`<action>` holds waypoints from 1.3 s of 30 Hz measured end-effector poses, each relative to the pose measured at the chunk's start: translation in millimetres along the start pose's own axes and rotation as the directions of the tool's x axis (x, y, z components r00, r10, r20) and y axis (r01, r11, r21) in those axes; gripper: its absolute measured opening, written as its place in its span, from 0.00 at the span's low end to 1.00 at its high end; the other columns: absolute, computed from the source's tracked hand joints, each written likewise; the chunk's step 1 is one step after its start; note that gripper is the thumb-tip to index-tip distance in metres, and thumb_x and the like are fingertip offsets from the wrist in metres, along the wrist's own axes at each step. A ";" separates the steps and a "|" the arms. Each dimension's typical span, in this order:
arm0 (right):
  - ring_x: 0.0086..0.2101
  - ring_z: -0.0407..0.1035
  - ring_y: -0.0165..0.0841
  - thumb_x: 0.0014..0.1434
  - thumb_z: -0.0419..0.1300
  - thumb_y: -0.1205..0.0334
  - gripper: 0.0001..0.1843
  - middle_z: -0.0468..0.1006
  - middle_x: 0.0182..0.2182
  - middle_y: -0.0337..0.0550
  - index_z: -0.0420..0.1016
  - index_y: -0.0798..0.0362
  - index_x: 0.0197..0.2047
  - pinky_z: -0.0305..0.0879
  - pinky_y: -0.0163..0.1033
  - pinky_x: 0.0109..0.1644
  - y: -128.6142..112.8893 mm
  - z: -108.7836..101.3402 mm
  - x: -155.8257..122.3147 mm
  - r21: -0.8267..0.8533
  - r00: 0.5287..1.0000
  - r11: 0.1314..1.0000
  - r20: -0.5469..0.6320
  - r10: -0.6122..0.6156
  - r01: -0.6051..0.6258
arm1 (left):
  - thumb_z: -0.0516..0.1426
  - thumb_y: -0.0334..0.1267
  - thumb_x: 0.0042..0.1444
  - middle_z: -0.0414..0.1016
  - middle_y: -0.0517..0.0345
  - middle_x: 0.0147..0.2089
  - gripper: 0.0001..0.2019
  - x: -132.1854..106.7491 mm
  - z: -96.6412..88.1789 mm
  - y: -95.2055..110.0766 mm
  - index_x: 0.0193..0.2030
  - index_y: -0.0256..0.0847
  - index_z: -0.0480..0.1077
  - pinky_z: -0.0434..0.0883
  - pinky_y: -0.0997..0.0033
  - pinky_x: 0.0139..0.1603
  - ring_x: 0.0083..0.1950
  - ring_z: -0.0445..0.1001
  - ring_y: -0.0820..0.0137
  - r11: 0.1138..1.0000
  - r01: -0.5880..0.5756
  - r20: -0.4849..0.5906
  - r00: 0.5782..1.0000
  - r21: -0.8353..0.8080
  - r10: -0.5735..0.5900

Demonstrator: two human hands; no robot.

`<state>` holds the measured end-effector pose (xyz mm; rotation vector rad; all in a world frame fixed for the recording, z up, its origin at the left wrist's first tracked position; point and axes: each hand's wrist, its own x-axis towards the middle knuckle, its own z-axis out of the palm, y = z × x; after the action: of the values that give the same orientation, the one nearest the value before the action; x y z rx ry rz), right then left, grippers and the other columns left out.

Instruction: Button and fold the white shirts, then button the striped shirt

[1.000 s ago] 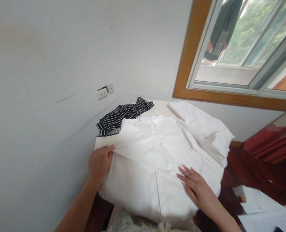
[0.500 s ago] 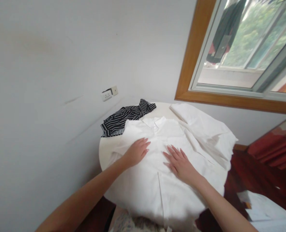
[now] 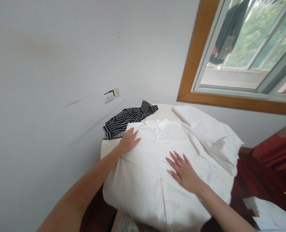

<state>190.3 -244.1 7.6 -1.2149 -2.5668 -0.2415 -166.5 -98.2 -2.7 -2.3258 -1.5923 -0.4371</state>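
A white collared shirt (image 3: 154, 164) lies spread over a round pale table (image 3: 165, 111), its collar toward the wall and its lower part draping over the near edge. My left hand (image 3: 128, 141) rests with fingers apart on the shirt's left shoulder area. On the right half of the shirt's front, my right hand (image 3: 183, 171) lies flat with spread fingers. Neither hand grips the cloth. The shirt's right sleeve (image 3: 205, 124) stretches out across the table's right side.
A black-and-white striped garment (image 3: 130, 117) lies crumpled at the table's back left, near a wall socket (image 3: 109, 97). A wood-framed window (image 3: 188, 74) is at the upper right. White cloth (image 3: 273, 212) shows at lower right above the dark red floor (image 3: 249, 180).
My left hand has slid left and away from me, from the shirt's middle to its left shoulder area. My right hand stays almost in place on the shirt. The view has shifted slightly.
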 end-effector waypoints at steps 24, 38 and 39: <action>0.66 0.42 0.40 0.66 0.46 0.46 0.29 0.49 0.68 0.44 0.52 0.43 0.68 0.38 0.53 0.68 -3.5 -9.9 2.4 0.038 0.998 0.998 0.050 0.039 -0.041 | 0.43 0.53 0.63 0.55 0.41 0.68 0.30 29.9 -9.7 128.8 0.66 0.38 0.57 0.54 0.41 0.63 0.68 0.53 0.47 0.986 0.010 0.053 0.999 -0.169 -0.002; 0.66 0.43 0.38 0.67 0.45 0.46 0.30 0.49 0.68 0.44 0.51 0.45 0.68 0.44 0.52 0.67 3.5 -18.6 -9.4 0.055 0.993 0.996 0.101 0.064 -0.070 | 0.43 0.55 0.63 0.58 0.51 0.68 0.28 28.9 1.0 109.7 0.66 0.44 0.58 0.53 0.52 0.68 0.69 0.54 0.59 0.953 -0.168 0.047 0.981 -0.253 0.186; 0.66 0.43 0.38 0.67 0.45 0.46 0.30 0.49 0.68 0.44 0.51 0.45 0.69 0.45 0.51 0.67 5.3 -18.8 -14.3 0.048 0.992 0.995 0.097 0.079 -0.084 | 0.43 0.55 0.63 0.58 0.51 0.68 0.29 30.9 3.1 100.6 0.66 0.42 0.57 0.54 0.56 0.68 0.69 0.54 0.61 0.946 -0.193 0.043 0.976 -0.259 0.211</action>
<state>206.6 -256.3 20.8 -1.3386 -2.5785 -0.1015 -61.5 -105.8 0.4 -2.6920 -1.3753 -0.5440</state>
